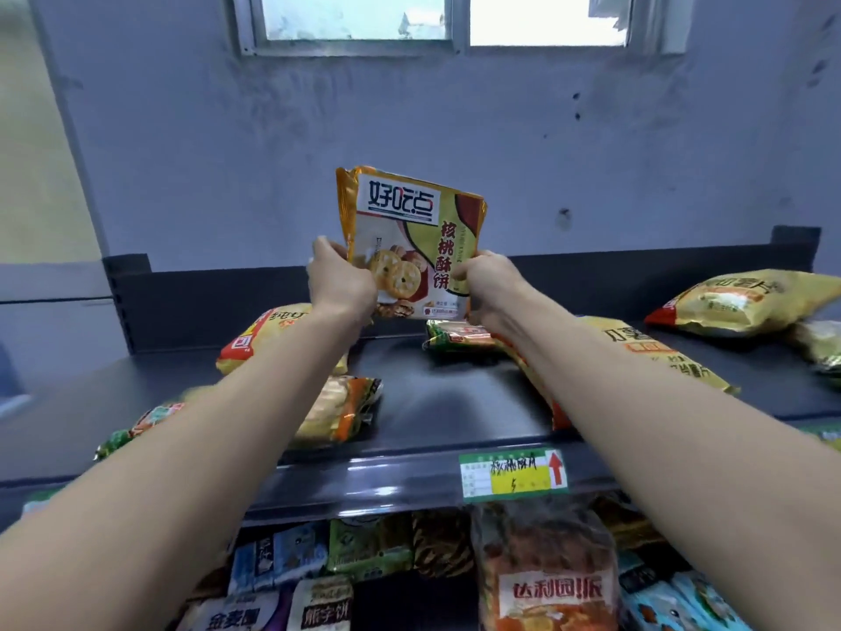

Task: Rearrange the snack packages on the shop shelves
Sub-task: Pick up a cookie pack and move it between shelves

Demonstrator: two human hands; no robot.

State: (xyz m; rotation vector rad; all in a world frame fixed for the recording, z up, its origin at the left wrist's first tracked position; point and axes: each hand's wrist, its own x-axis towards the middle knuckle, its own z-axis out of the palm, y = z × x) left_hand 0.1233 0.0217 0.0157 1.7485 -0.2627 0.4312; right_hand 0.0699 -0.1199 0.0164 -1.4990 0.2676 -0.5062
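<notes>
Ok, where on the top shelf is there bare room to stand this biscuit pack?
Bare patch: middle of the top shelf, between the orange-edged pack on the left and the long yellow bag on the right, in front of the green pack. Both shelf ends and the lower shelf are crowded.

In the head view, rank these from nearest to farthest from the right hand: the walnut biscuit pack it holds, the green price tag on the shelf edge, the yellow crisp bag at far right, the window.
1. Walnut biscuit pack: gripped by the right hand, centre.
2. Green price tag: below, on the shelf edge.
3. Yellow crisp bag: far right on the shelf.
4. Window: high on the wall.
</notes>
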